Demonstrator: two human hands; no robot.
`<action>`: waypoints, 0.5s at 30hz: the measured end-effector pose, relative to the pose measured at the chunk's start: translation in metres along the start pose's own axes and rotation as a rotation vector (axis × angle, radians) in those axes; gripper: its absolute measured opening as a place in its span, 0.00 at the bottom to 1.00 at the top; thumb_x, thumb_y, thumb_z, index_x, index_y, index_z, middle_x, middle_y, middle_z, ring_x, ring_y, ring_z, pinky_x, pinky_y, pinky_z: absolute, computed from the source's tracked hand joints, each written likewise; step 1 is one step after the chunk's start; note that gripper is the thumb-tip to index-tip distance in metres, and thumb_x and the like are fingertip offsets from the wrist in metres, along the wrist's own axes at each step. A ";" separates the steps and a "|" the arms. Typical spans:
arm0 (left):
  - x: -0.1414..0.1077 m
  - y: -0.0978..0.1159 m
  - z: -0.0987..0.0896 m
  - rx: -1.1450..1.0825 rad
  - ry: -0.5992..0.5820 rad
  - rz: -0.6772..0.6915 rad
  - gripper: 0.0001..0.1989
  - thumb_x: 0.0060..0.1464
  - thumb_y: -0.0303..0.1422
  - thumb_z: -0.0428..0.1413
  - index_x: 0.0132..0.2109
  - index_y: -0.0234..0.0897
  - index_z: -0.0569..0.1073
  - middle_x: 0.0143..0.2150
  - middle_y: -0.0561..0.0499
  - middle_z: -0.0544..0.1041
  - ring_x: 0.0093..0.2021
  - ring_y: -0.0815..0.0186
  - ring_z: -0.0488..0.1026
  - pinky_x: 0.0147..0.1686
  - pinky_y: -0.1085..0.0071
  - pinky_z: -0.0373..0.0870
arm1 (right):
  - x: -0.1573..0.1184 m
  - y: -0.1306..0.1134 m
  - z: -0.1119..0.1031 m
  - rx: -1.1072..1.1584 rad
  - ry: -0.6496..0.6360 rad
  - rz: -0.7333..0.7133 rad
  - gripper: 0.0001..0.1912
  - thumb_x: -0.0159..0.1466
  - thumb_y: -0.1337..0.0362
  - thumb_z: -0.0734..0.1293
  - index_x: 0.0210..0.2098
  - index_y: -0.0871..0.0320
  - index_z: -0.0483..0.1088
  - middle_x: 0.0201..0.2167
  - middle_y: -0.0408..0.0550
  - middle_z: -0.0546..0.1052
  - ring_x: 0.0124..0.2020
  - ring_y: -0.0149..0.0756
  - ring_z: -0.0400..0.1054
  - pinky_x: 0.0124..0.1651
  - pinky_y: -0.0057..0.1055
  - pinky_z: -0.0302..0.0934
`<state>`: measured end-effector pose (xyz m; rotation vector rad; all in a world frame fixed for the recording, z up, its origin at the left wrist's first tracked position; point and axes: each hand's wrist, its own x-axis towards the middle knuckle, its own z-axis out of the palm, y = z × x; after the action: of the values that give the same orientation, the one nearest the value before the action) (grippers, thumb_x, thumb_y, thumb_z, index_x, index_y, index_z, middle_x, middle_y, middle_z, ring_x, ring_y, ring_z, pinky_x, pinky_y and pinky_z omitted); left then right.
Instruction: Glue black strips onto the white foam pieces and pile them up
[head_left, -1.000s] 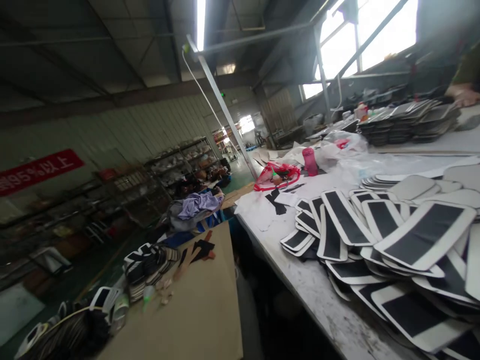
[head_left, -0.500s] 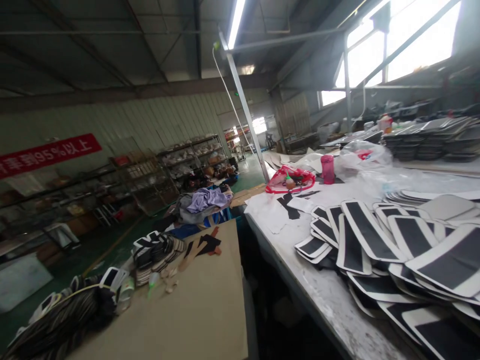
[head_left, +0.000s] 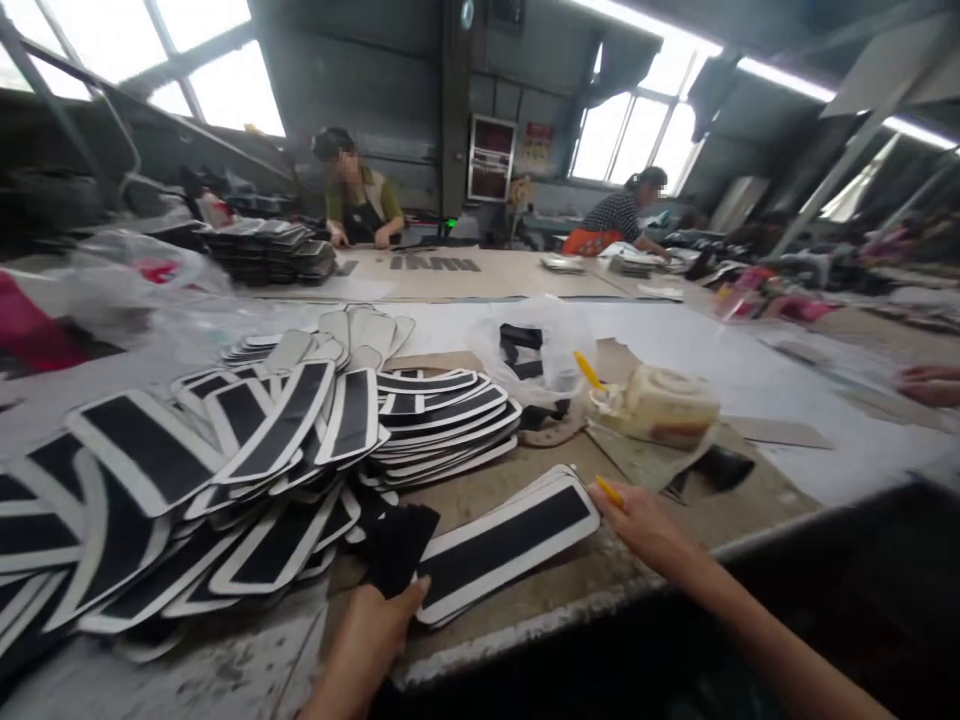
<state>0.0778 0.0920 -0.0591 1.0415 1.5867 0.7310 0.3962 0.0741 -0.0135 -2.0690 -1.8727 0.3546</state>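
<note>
My left hand [head_left: 367,630] is closed on black fabric pieces [head_left: 401,545], its thumb at the near-left end of a small stack of long white-edged panels [head_left: 506,545] with black centres. Some of its fingers are hidden beneath the fabric. At the stack's other end, my right hand [head_left: 645,530] is closed around a yellow stick-like tool [head_left: 609,491]; its working end does not show. Left of the stack lies a big loose heap of similar panels [head_left: 150,450]. Beyond it, more sit in a neater fanned pile [head_left: 442,425].
Behind my right hand stands a cream-coloured tub [head_left: 667,400] smeared with residue, a second yellow stick [head_left: 589,370] beside it. A clear plastic bag [head_left: 559,345] holds black pieces. Two people [head_left: 364,205] [head_left: 619,215] work across the table. Another person's hand [head_left: 930,385] is at the right edge.
My view has swung right, from the aisle and shelves to the worktable. Both my hands, out of sight before, now show at the panel stack.
</note>
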 end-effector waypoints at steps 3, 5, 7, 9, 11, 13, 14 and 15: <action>-0.002 -0.005 -0.007 0.096 0.069 0.027 0.23 0.41 0.42 0.59 0.10 0.40 0.57 0.07 0.54 0.57 0.11 0.70 0.53 0.17 0.71 0.45 | 0.000 -0.007 0.007 0.008 0.020 -0.013 0.20 0.67 0.56 0.52 0.26 0.56 0.68 0.25 0.47 0.74 0.29 0.39 0.69 0.34 0.33 0.59; -0.004 -0.007 -0.006 0.112 0.099 0.023 0.23 0.41 0.42 0.58 0.10 0.41 0.56 0.06 0.55 0.56 0.11 0.69 0.53 0.17 0.71 0.46 | 0.001 -0.011 0.011 0.021 0.033 -0.034 0.19 0.66 0.55 0.52 0.31 0.57 0.70 0.31 0.50 0.75 0.34 0.42 0.69 0.40 0.36 0.59; -0.003 -0.007 -0.003 0.080 0.098 -0.004 0.22 0.40 0.42 0.58 0.10 0.41 0.56 0.06 0.55 0.55 0.10 0.70 0.52 0.16 0.71 0.45 | 0.000 -0.014 0.012 0.068 0.067 -0.029 0.19 0.65 0.54 0.53 0.33 0.57 0.70 0.33 0.51 0.74 0.37 0.43 0.68 0.42 0.37 0.58; 0.000 -0.007 -0.001 0.041 0.087 -0.038 0.20 0.38 0.40 0.59 0.12 0.41 0.58 0.06 0.56 0.55 0.10 0.70 0.52 0.15 0.71 0.45 | 0.000 -0.015 0.009 0.131 0.106 0.004 0.19 0.64 0.51 0.54 0.31 0.56 0.69 0.30 0.49 0.74 0.33 0.41 0.68 0.39 0.35 0.58; 0.001 -0.007 -0.001 0.009 0.074 -0.057 0.18 0.36 0.41 0.60 0.13 0.40 0.60 0.07 0.57 0.55 0.11 0.70 0.52 0.15 0.71 0.45 | 0.002 -0.016 0.005 0.227 0.080 0.092 0.20 0.62 0.47 0.56 0.28 0.56 0.67 0.23 0.45 0.71 0.26 0.37 0.65 0.31 0.31 0.58; 0.001 -0.008 -0.004 -0.030 0.062 -0.059 0.17 0.35 0.42 0.61 0.16 0.39 0.62 0.07 0.58 0.56 0.11 0.71 0.52 0.15 0.72 0.45 | 0.004 -0.017 0.003 0.363 -0.034 0.201 0.22 0.59 0.44 0.59 0.25 0.56 0.65 0.17 0.40 0.65 0.19 0.32 0.60 0.23 0.27 0.54; -0.001 -0.008 -0.006 -0.051 0.062 -0.059 0.17 0.35 0.43 0.61 0.18 0.38 0.63 0.08 0.58 0.56 0.12 0.71 0.52 0.15 0.72 0.45 | 0.005 -0.018 0.003 0.451 -0.102 0.253 0.23 0.57 0.42 0.61 0.25 0.57 0.64 0.16 0.38 0.62 0.17 0.30 0.56 0.21 0.26 0.51; -0.003 -0.007 -0.009 -0.073 0.066 -0.064 0.17 0.36 0.45 0.61 0.20 0.37 0.65 0.09 0.59 0.56 0.12 0.72 0.52 0.16 0.73 0.45 | 0.005 -0.018 0.003 0.541 -0.160 0.293 0.23 0.56 0.41 0.62 0.25 0.57 0.64 0.16 0.37 0.61 0.16 0.28 0.54 0.19 0.26 0.49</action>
<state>0.0675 0.0866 -0.0620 0.9179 1.6304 0.7810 0.3791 0.0810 -0.0086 -1.9602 -1.3389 1.0016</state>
